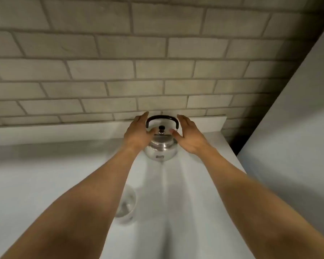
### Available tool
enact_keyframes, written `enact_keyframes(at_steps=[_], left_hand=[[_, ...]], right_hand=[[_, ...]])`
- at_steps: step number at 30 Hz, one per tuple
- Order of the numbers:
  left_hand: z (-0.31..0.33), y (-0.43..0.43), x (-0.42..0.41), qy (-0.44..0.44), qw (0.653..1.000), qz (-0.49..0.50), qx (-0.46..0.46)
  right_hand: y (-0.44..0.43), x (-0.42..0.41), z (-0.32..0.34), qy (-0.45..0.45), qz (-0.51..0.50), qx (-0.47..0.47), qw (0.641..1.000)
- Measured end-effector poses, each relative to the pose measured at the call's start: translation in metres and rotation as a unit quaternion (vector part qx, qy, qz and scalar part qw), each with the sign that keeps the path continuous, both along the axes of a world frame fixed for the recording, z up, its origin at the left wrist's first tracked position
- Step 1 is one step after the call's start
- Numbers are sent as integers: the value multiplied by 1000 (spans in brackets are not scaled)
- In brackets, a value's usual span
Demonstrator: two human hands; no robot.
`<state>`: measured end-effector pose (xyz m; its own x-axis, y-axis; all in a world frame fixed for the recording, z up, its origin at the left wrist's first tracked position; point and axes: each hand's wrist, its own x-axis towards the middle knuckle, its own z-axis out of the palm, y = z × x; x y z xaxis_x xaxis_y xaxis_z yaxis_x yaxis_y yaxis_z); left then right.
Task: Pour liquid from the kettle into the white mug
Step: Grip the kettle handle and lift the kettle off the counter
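Note:
A shiny steel kettle (161,149) with a black arched handle and a black lid knob stands on the white counter (45,184), close to the brick wall. My left hand (138,133) is at the kettle's left side, fingers apart, thumb near the lid. On the kettle's right side my right hand (190,136) is held with fingers apart, thumb toward the lid. Neither hand grips the handle. The white mug (127,206) sits nearer to me on the counter, partly hidden by my left forearm.
A grey brick wall (120,71) runs behind the counter. A tall pale panel (297,128) rises on the right, just past the counter's right edge. A low white backsplash ledge (64,131) lines the back.

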<state>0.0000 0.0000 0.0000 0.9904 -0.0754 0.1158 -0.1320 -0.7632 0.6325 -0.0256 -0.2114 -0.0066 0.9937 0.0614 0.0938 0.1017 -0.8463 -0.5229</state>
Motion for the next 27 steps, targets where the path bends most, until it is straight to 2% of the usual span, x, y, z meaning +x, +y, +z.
enact_keyframes(at_steps=[4,8,14,20,27], left_hand=[[-7,-7,22,6,1000,7,-19],[-16,-9,38,14,998,-34,-43],[-17,-5,43,-26,996,-66,-48],[-5,0,34,-40,994,-100,-5],[38,-7,-11,-79,990,-117,-11]], right_hand=[[1,32,-6,20,38,33,999],[7,55,-13,12,83,69,994],[8,72,-10,-15,101,90,991],[3,65,11,9,100,82,992],[-1,22,56,-50,72,113,990]])
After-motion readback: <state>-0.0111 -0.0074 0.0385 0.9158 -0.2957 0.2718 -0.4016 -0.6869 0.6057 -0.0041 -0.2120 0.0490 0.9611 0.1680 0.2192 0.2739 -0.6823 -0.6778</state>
